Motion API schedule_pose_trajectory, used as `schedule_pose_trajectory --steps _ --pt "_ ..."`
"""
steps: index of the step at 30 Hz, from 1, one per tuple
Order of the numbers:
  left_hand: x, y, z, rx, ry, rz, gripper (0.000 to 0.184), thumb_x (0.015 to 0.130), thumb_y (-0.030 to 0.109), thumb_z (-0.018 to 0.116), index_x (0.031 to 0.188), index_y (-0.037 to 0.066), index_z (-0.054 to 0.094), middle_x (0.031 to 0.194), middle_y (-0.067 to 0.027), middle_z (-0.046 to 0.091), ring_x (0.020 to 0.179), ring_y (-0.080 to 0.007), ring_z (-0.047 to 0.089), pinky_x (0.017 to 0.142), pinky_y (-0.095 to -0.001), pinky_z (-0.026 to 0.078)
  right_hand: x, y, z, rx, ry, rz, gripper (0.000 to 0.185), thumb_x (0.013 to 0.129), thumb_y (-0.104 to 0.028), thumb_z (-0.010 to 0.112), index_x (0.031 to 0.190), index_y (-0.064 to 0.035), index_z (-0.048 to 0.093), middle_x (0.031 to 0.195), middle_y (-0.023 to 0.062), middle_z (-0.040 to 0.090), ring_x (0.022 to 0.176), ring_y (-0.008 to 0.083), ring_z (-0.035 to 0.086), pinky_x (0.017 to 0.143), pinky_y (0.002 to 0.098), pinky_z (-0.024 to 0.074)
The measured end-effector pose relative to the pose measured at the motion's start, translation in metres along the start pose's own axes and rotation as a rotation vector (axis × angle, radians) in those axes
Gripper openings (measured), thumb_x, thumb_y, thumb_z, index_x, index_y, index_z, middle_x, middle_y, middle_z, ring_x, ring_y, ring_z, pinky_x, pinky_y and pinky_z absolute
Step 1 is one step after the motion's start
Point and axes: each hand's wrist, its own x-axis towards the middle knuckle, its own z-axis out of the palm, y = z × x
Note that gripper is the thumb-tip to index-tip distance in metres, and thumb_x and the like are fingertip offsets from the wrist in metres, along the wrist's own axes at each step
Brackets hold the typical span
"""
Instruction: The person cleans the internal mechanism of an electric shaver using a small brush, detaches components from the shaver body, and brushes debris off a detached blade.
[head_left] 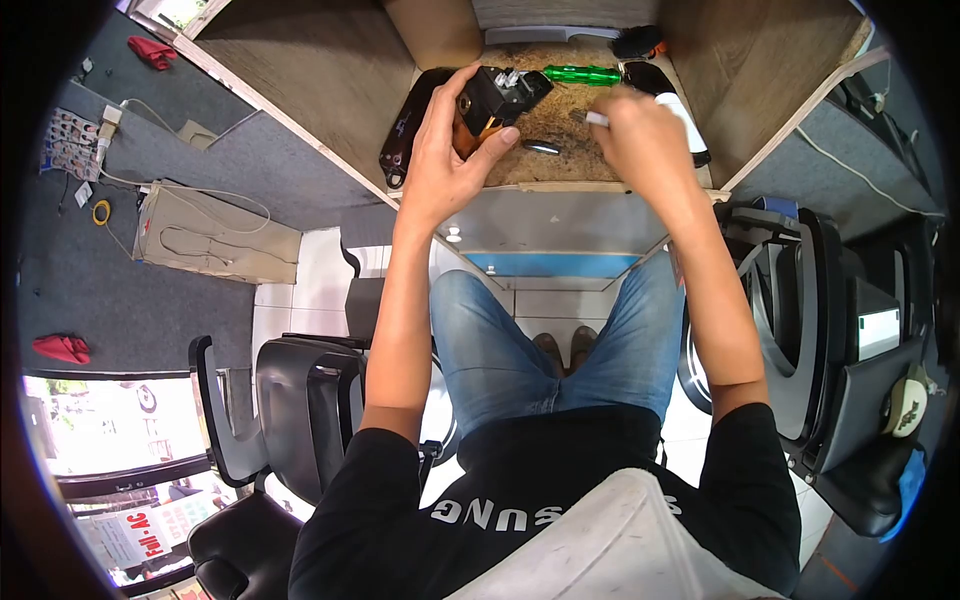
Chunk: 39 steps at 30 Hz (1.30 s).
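My left hand (440, 160) grips a boxy black device (497, 95) from its left side, thumb along the near edge. Its top shows light metallic parts, and something orange-brown shows below it. In my right hand (640, 135), closed fingers hold a small white-handled tool (597, 118) with a dark tip, pointing left towards the device but apart from it. A screwdriver with a clear green handle (582, 75) lies behind, between the hands. Nearer me, a small shiny dark piece (541, 147) rests on the brown worktop (565, 170).
Wooden side panels (310, 80) enclose the worktop. A glossy black item (402, 135) lies left, a white and black item (683, 125) right. At the back are a pale bar (550, 34) and a black brush-like item (638, 42). Black chairs (310, 420) stand beside me.
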Motion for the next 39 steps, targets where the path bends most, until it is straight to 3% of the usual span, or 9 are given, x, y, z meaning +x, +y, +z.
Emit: schedule_pose_trajectory --steps 1,4,8,11,14,17,26,36,39 --pt "0.000 0.001 0.000 0.020 0.005 0.026 0.076 0.097 0.023 0.086 0.160 0.000 0.050 0.145 -0.0151 0.062 0.130 -0.0230 0.063 0.111 -0.0359 0.050 0.000 -0.002 0.003 -0.043 -0.088 0.043 0.014 0.090 -0.010 0.078 0.103 -0.0055 0.079 0.100 0.0168 0.078 0.086 0.0396 0.075 0.077 0.0504 0.0587" --pt "0.002 0.009 0.000 0.067 -0.016 0.020 0.074 0.094 0.021 0.087 0.159 0.004 0.054 0.141 -0.0118 0.065 0.120 -0.0203 0.064 0.105 -0.0350 0.052 -0.003 -0.006 0.002 0.264 0.280 -0.010 0.010 0.095 -0.013 0.077 0.100 -0.0042 0.076 0.095 0.0157 0.079 0.082 0.0402 0.076 0.072 0.0488 0.0604" --pt "0.001 0.013 -0.001 0.137 -0.083 0.028 0.074 0.091 0.021 0.088 0.158 0.008 0.058 0.135 -0.0106 0.068 0.103 -0.0202 0.061 0.098 -0.0357 0.052 -0.004 -0.014 0.001 0.419 0.335 0.137 0.016 0.097 -0.018 0.079 0.102 -0.0034 0.076 0.091 0.0169 0.079 0.077 0.0387 0.075 0.068 0.0476 0.0570" --pt "0.002 0.009 -0.001 0.266 -0.150 0.132 0.075 0.091 0.023 0.087 0.158 0.008 0.058 0.134 -0.0134 0.069 0.103 -0.0256 0.058 0.101 -0.0369 0.050 -0.006 -0.010 0.008 0.511 0.326 0.152 0.019 0.098 -0.021 0.080 0.103 -0.0027 0.076 0.091 0.0195 0.078 0.076 0.0398 0.074 0.067 0.0481 0.0559" --pt "0.005 0.006 0.000 0.374 -0.206 0.159 0.079 0.089 0.038 0.087 0.156 0.006 0.060 0.134 -0.0148 0.070 0.119 -0.0323 0.055 0.109 -0.0410 0.044 -0.008 -0.010 0.006 0.537 0.290 0.166 0.019 0.098 -0.021 0.080 0.103 -0.0027 0.076 0.090 0.0216 0.077 0.076 0.0411 0.074 0.068 0.0490 0.0562" --pt "0.006 0.010 0.003 0.382 -0.214 0.151 0.077 0.090 0.037 0.087 0.154 0.004 0.061 0.127 -0.0156 0.070 0.120 -0.0345 0.051 0.109 -0.0422 0.044 -0.009 -0.009 0.008 0.546 0.334 0.125 0.017 0.096 -0.018 0.081 0.102 -0.0029 0.076 0.089 0.0220 0.077 0.078 0.0422 0.074 0.070 0.0504 0.0569" --pt "0.009 0.014 0.008 0.457 -0.197 0.045 0.069 0.091 0.034 0.088 0.146 0.000 0.063 0.127 -0.0167 0.067 0.113 -0.0364 0.051 0.105 -0.0451 0.046 -0.010 -0.011 -0.002 0.593 0.259 0.155 0.018 0.095 -0.016 0.080 0.107 -0.0029 0.079 0.091 0.0203 0.080 0.082 0.0415 0.077 0.075 0.0502 0.0594" --pt "0.011 0.019 0.012 0.536 -0.008 0.219 0.055 0.094 0.030 0.085 0.142 0.007 0.070 0.132 -0.0141 0.064 0.120 -0.0331 0.051 0.110 -0.0463 0.041 -0.006 -0.011 -0.010 0.630 0.070 0.170 0.018 0.097 -0.017 0.078 0.107 -0.0021 0.078 0.085 0.0180 0.078 0.075 0.0407 0.074 0.070 0.0461 0.0564" --pt "0.017 0.027 0.012 0.465 0.017 0.240 0.044 0.099 0.024 0.079 0.139 0.010 0.073 0.130 -0.0111 0.068 0.121 -0.0300 0.052 0.112 -0.0437 0.038 -0.007 -0.009 -0.002 0.767 0.102 0.076 0.022 0.103 -0.022 0.077 0.107 -0.0002 0.075 0.075 0.0111 0.066 0.066 0.0187 0.061 0.065 0.0367 0.0495"
